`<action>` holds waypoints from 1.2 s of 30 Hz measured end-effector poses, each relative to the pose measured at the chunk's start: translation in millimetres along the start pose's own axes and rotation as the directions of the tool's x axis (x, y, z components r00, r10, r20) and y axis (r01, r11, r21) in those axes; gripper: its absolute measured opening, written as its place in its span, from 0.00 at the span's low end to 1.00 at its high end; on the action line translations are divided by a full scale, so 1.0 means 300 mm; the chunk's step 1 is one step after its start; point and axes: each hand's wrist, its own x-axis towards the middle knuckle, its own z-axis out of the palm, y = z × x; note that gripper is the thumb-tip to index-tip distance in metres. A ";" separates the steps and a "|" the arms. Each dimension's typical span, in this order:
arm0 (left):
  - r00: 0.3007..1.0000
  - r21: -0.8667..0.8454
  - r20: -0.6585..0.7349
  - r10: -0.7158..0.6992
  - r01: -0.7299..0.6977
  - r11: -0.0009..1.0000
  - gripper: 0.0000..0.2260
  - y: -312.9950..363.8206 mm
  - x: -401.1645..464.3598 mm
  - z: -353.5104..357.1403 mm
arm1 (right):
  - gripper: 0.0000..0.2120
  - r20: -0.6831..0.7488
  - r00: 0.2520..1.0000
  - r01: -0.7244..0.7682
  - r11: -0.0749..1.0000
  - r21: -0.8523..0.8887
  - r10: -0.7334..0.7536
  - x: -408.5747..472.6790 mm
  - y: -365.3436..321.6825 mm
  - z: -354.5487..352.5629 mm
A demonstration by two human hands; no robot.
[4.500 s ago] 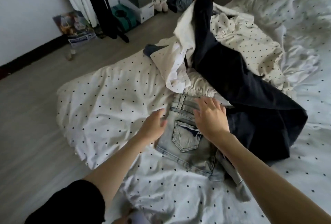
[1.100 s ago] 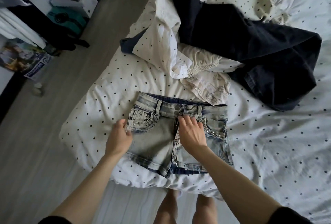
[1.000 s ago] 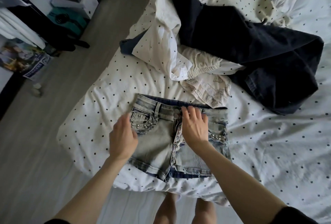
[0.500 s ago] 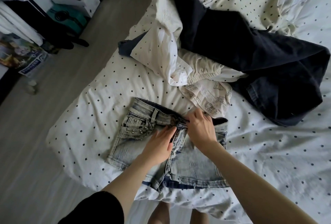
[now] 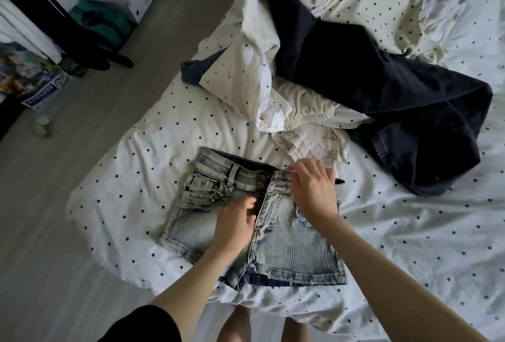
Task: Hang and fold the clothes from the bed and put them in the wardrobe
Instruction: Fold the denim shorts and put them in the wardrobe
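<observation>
At lower centre of the frame we see the denim shorts [image 5: 254, 221] lying flat, front up, on the dotted bed sheet [image 5: 131, 177]. Our left hand [image 5: 236, 222] pinches the button fly; our right hand [image 5: 311, 191] grips the waistband (just below the cream garment [image 5: 317, 145]).

One pair of denim shorts [image 5: 254, 221], one dark garment [image 5: 382, 90], two hands.

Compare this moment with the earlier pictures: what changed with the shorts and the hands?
The denim shorts were turned front side up. The left hand moved from their outer edge to the button fly; the right hand slid up to the waistband. The dark garment stayed put.
</observation>
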 end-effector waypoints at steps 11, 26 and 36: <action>0.888 0.077 -0.237 -0.395 0.422 0.903 0.22 -0.256 -0.072 -0.259 | 0.28 0.533 0.832 -0.130 0.988 -0.085 0.156 -0.292 -0.125 0.220; 0.999 -0.141 -0.022 -0.038 0.034 0.989 0.07 0.199 -0.140 -0.230 | 0.17 0.575 0.674 -0.727 0.556 0.403 0.464 -0.275 -0.003 -0.004; 0.950 -0.116 0.312 -0.001 0.039 0.993 0.18 0.462 -0.097 0.175 | 0.11 0.705 0.483 -0.833 0.023 0.553 0.519 -0.365 0.256 -0.148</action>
